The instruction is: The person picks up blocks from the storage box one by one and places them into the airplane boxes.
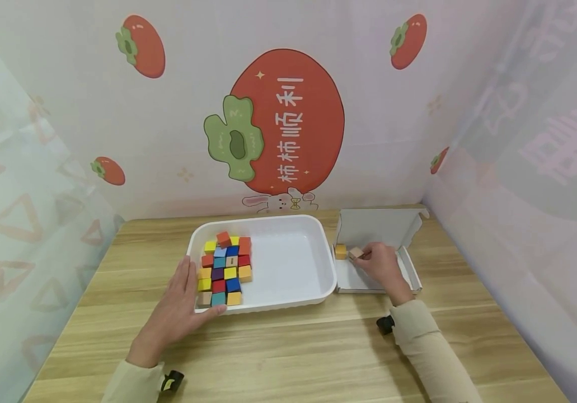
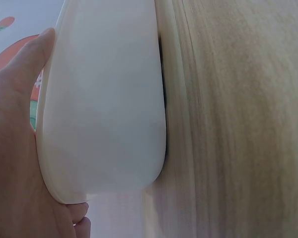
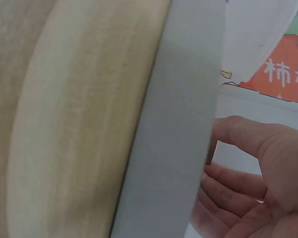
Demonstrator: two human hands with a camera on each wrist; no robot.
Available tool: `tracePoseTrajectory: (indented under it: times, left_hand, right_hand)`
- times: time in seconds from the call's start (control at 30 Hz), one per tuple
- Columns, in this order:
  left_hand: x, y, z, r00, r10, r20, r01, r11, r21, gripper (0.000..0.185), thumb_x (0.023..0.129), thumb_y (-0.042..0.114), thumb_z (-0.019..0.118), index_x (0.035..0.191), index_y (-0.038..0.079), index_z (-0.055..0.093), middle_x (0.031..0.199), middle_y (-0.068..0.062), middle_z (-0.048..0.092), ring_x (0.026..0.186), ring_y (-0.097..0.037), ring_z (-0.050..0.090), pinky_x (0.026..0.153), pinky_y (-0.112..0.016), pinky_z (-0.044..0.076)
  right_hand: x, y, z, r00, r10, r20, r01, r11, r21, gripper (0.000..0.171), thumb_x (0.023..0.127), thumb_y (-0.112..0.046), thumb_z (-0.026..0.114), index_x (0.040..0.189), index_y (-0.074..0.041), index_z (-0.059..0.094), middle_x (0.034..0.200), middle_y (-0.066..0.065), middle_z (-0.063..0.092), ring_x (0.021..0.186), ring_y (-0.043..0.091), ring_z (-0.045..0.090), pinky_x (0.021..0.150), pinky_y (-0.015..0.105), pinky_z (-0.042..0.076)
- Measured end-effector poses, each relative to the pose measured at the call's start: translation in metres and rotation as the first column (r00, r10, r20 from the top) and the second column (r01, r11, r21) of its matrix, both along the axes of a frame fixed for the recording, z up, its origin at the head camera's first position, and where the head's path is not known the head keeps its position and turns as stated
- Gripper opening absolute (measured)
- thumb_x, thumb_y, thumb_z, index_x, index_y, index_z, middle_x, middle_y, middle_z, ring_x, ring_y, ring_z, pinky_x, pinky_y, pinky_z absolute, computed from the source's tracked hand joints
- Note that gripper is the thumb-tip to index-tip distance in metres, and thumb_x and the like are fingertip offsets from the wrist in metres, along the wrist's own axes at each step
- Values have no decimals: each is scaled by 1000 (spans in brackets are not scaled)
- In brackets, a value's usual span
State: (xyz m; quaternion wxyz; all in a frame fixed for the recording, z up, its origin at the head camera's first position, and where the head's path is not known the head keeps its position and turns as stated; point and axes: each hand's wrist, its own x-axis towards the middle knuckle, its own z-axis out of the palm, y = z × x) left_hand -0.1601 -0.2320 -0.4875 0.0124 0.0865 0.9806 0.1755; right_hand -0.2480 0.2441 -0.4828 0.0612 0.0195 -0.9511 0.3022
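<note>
Moving blocks one by one from the white tray (image 1: 288, 224) into the cardboard box (image 1: 376, 226); next calls for letting go and reaching back. Left hand (image 1: 177, 305) flat, fingers straight against the tray's corner. Right hand (image 1: 381, 263) inside the box, pinching a tan block (image 1: 355, 253) beside an orange block (image 1: 341, 251).

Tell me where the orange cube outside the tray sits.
Head view: the orange cube sits in the cardboard box, right of the white tray, beside a tan cube.
</note>
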Motion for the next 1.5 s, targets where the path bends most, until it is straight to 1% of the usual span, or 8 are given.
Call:
tracePoseTrajectory:
  times: [0.17, 0.3, 0.4, 0.6, 0.87, 1.1, 1.33, 1.5]
  left_hand:
    - [0, 0, -1, 1000, 1, -1, -1, 1000, 6, 134, 86, 84, 60, 168, -1, -3, 178, -23, -7, 162, -49, 8, 122, -74, 27]
    - [0, 2, 0, 1000, -4, -2, 4, 1000, 8, 134, 86, 84, 60, 168, 0, -4, 178, -23, -7, 162, -49, 7, 122, -74, 26]
    - [0, 2, 0, 1000, -5, -3, 5, 1000, 6, 134, 86, 83, 60, 168, 0, -4, 178, -23, -8, 163, -49, 7, 121, -74, 27]
    - [0, 2, 1, 1000, -5, -2, 5, 1000, 3, 134, 86, 83, 60, 168, -1, -3, 178, -23, -7, 162, -49, 7, 121, -74, 28]
    - [2, 2, 1, 1000, 3, 10, -3, 1000, 8, 133, 86, 82, 62, 168, -1, -3, 178, -23, -7, 162, -49, 7, 121, -75, 27]
    - [2, 3, 2, 1000, 0, 10, 0, 1000, 16, 133, 86, 82, 61, 168, -1, -3, 178, -23, -7, 162, -49, 7, 120, -75, 27]
    - [2, 1, 3, 1000, 0, 7, -1, 1000, 16, 134, 86, 82, 62, 168, -1, -3, 178, -23, -7, 162, -49, 8, 120, -75, 29]
    - [2, 1, 3, 1000, 1, 14, -2, 1000, 16, 134, 86, 82, 62, 168, -1, -3, 178, -23, -8, 162, -49, 7, 121, -74, 27]
  right_hand:
    - [-5, -5, -6, 999, -33, -3, 33, 999, 1, 21, 89, -15, 84, 81, 3, 75, 77, 16, 78, 63, 19, 66, 57, 33, 55]
    - [-7, -8, -7, 998, -54, 35, 55, 998, -9, 41, 90, -18, 84, 61, -9, 56, 57, 1, 57, 52, 11, 41, 48, 26, 35]
    - [-8, -9, -6, 997, -59, 53, 60, 998, -13, 52, 90, -18, 84, 59, -14, 43, 55, -3, 43, 52, 11, 34, 48, 26, 30]
    - [-10, -11, -2, 998, -53, 29, 53, 999, 11, 50, 89, -15, 85, 56, -12, 47, 57, -2, 52, 55, 12, 37, 51, 26, 33]
    - [-11, -17, -1, 995, -57, 77, 56, 998, 14, 63, 90, -16, 84, 54, -18, 32, 52, -7, 28, 50, 9, 24, 46, 24, 23]
    - [-6, -18, 10, 993, -51, 102, 42, 995, 89, 63, 93, -19, 82, 60, -18, 29, 57, -5, 28, 51, 9, 26, 46, 24, 25]
    - [7, -40, 38, 998, 60, 13, -60, 997, 57, 44, 90, -6, 79, 66, -9, 43, 58, -2, 34, 52, 11, 31, 49, 24, 28]
    - [13, -67, 53, 986, 164, -3, -164, 986, 18, 15, 89, -6, 82, 90, 3, 71, 78, 10, 68, 67, 17, 59, 58, 28, 51]
